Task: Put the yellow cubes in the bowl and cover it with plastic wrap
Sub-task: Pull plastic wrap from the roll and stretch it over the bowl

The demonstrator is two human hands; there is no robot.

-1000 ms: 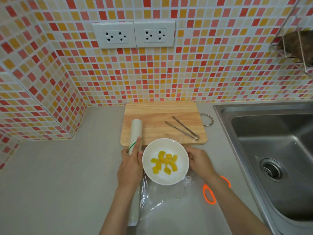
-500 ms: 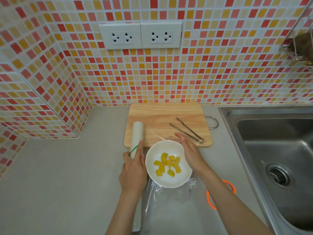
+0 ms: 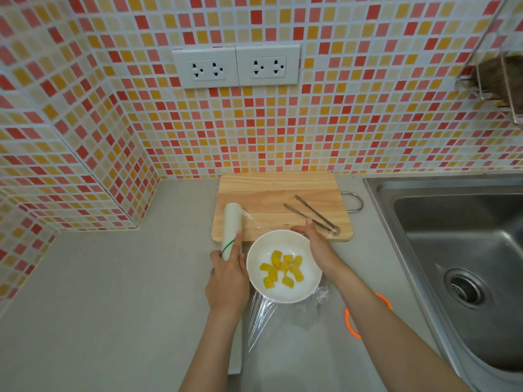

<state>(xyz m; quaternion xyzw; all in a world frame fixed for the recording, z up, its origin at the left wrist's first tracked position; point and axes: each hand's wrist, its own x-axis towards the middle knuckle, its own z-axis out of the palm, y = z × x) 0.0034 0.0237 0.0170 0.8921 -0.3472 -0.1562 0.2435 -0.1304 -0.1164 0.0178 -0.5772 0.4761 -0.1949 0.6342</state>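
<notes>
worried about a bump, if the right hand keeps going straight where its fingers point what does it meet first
The right hand points away over the board. The tongs lie just right of that line, so probably bare board, then the wall; height is unclear.

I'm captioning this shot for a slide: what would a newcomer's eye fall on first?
The mosaic wall of red, orange and yellow tiles fills the upper half. Below it, a white bowl of yellow cubes sits on the counter between two hands: the left hand holds a plastic wrap roll, the right hand rests at the bowl's far rim.
</notes>
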